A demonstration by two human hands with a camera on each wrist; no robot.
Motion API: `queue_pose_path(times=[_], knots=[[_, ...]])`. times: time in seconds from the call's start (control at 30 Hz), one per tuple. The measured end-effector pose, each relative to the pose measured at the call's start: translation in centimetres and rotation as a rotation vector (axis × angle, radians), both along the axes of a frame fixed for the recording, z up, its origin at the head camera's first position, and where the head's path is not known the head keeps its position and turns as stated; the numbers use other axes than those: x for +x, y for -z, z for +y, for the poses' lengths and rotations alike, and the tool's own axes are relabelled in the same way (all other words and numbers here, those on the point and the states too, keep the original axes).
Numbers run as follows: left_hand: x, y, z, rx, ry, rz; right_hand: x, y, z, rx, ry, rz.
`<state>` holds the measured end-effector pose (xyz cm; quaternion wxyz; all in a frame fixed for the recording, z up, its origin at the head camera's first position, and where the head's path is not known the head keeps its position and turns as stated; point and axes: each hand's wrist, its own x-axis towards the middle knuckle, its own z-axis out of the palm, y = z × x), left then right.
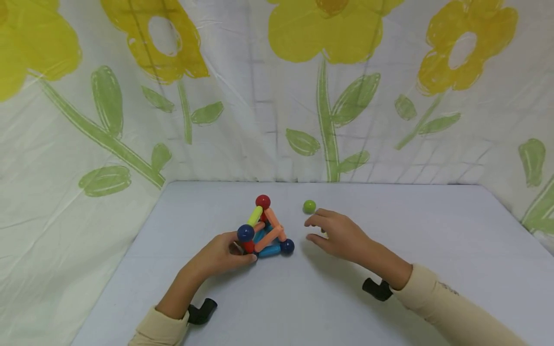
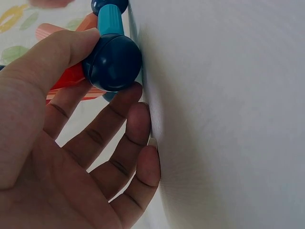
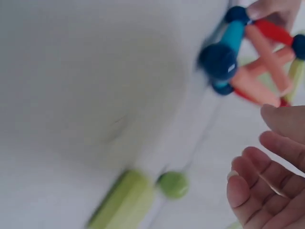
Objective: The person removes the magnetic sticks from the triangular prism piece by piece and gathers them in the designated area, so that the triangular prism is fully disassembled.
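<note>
Left hand (image 1: 225, 253): clamped on the near-left corner of the frame (image 1: 269, 239); in the left-wrist view the thumb presses a blue ball (image 2: 114, 64) and the red rod (image 2: 69, 77) next to it, while the lower fingers reach down to the table (image 1: 329, 298), a hold that probably steadies the structure from its base.

Right hand (image 1: 339, 235): empty as far as can be seen, thumb and fingers apart and loosely bent, just beside the frame; kept off it, perhaps to spare the joints a knock.

Frame: on the table between the two hands, nearer the left; balls at the corners, rods as edges, the joints presumably magnetic.

Raised corners: a red ball (image 1: 262, 202) at the far side and a navy ball (image 1: 245, 233) above the left hand, linked by a lime rod (image 1: 255, 216).

Coral rods (image 3: 269, 59): slanting up from the lower blue balls; their upper ends show no ball in the right-wrist view, so they likely lean with little support.

Loose pieces: a green ball (image 1: 309, 206) beyond the right hand's fingertips and a green rod (image 3: 121, 202), blurred, near that ball; both lie within easy reach.

Backdrop: flowered cloth (image 1: 242, 120) behind the table.
</note>
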<state>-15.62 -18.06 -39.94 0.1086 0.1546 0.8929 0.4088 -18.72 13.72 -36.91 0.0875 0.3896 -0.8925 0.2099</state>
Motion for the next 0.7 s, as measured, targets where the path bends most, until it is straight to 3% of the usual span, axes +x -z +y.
queue_pose_path(times=[0.23,0.37,0.53,0.7], knots=[[0.0,0.0,-0.2,0.026,0.028,0.017,0.6,-0.6,-4.5,0.015,-0.138,0.012],[0.1,0.0,-0.2,0.037,0.036,0.021,1.2,-0.5,-5.7,0.025,-0.18,-0.019],[0.0,-0.1,-0.1,0.026,0.023,0.009,2.1,-0.2,-5.3,0.113,-0.197,-0.053],[0.0,-0.2,0.0,0.009,0.008,-0.002,3.1,0.2,-3.0,0.206,-0.128,-0.127]])
